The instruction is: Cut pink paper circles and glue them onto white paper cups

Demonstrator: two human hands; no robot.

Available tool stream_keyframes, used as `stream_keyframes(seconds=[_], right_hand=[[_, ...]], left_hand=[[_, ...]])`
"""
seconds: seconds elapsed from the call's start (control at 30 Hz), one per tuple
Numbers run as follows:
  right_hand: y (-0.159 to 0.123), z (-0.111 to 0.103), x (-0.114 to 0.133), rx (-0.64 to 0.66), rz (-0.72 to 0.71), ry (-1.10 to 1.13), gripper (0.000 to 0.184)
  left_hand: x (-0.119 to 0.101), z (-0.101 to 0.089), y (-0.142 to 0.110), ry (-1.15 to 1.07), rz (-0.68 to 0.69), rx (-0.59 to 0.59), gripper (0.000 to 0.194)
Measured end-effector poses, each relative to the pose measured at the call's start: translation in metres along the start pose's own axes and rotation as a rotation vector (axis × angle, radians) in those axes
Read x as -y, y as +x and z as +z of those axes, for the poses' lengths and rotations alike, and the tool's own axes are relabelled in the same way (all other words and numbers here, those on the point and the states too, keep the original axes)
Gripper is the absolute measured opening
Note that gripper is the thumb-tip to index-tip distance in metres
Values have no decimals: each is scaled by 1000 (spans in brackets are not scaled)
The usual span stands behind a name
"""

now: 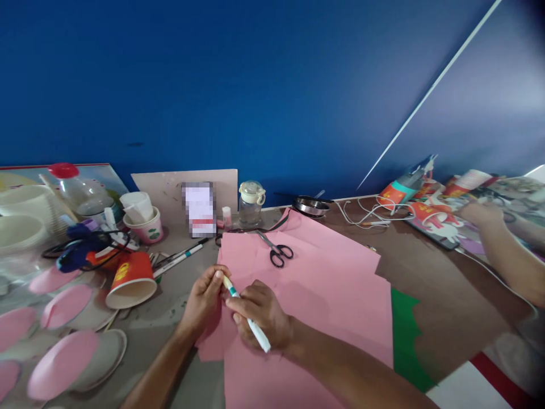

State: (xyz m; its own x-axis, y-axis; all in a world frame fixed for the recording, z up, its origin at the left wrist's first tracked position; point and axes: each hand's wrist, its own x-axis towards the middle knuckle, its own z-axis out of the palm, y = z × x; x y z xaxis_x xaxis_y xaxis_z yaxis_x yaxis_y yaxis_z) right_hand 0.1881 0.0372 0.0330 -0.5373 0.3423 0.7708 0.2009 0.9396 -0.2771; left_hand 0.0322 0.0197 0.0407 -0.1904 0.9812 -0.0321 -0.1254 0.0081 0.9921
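Observation:
My right hand (266,315) is wrapped round a white marker (259,335) with a teal band and a pale yellow front section. The marker slants up and left over a stack of pink paper sheets (332,307). My left hand (204,301) is closed in a pinch at the marker's front end, by the left edge of the paper. Its fingers hide the marker's tip and whatever else they may hold. Black-handled scissors (279,253) lie on the paper beyond my hands.
Left of me are pink-topped paper cups (63,358), a red paper cup (133,281) on its side and pens (179,260). A glass jar (251,204), a phone (200,210) and a tape roll (311,205) stand along the wall. Another person's arm (502,244) reaches in at right.

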Motion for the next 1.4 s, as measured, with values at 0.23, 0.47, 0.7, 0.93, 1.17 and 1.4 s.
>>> stream_keyframes(seconds=[0.23, 0.47, 0.7, 0.93, 1.17, 1.4], right_hand=[[1, -2, 0, 22, -3, -28, 21], [0, -2, -1, 44, -18, -47, 19], [-3, -1, -4, 64, -25, -36, 17], [-4, -1, -5, 146, -8, -81, 16], [-3, -5, -7, 241, -27, -85, 12], [-2, -6, -8, 310, -63, -176, 3]], left_hand=[[-1, 2, -1, 19, -5, -19, 35], [-2, 2, 1, 47, 2, -49, 39], [-1, 2, 1, 101, 19, -57, 40], [-7, 3, 2, 122, -23, -84, 42], [-5, -2, 6, 161, -62, -69, 39], [-7, 0, 6, 192, -129, -52, 35]])
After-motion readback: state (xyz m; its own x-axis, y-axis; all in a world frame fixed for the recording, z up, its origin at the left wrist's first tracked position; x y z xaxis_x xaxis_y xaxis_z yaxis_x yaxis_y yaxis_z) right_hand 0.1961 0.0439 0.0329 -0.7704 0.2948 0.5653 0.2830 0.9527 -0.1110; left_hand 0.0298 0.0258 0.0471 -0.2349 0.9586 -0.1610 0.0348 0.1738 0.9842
